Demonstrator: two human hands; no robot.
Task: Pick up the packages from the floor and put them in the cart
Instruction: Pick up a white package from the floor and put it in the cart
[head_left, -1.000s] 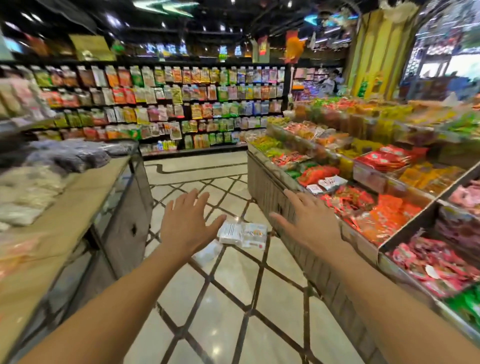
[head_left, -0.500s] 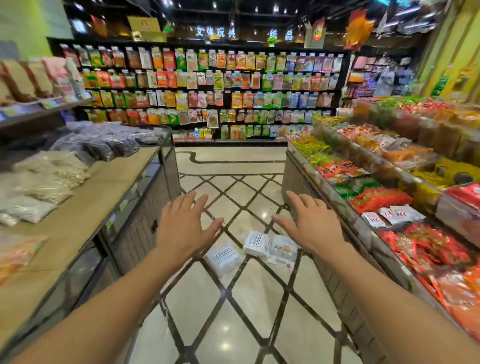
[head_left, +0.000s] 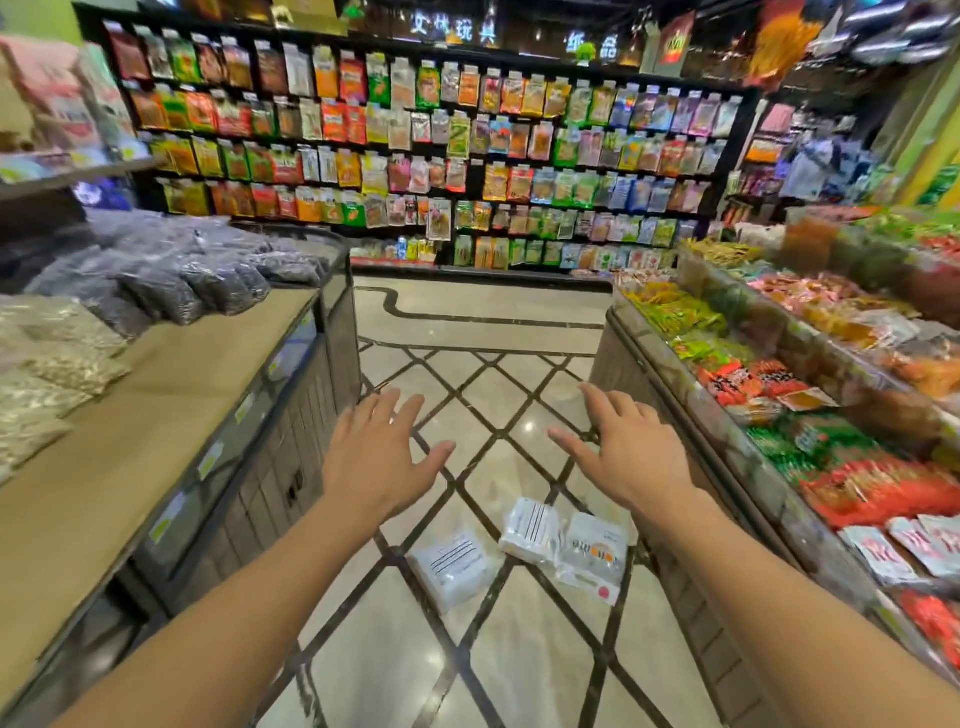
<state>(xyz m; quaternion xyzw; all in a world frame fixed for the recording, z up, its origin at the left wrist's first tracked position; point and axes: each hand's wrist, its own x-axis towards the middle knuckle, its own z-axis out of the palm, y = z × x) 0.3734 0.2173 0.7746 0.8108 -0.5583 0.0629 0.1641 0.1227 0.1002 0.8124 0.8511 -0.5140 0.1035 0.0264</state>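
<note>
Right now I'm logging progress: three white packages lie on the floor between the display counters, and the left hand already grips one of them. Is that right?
Not quite. The head view shows the left hand open above the floor, gripping nothing; the right hand is open too. All three white packages do lie on the floor between the display counters.

A wall rack (head_left: 415, 150) of hanging snack packets faces the tiled aisle between two display counters (head_left: 291, 395).

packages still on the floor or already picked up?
On the floor: three white packages lie flat on the floor tiles. Left hand and right hand are open, holding nothing.
</note>
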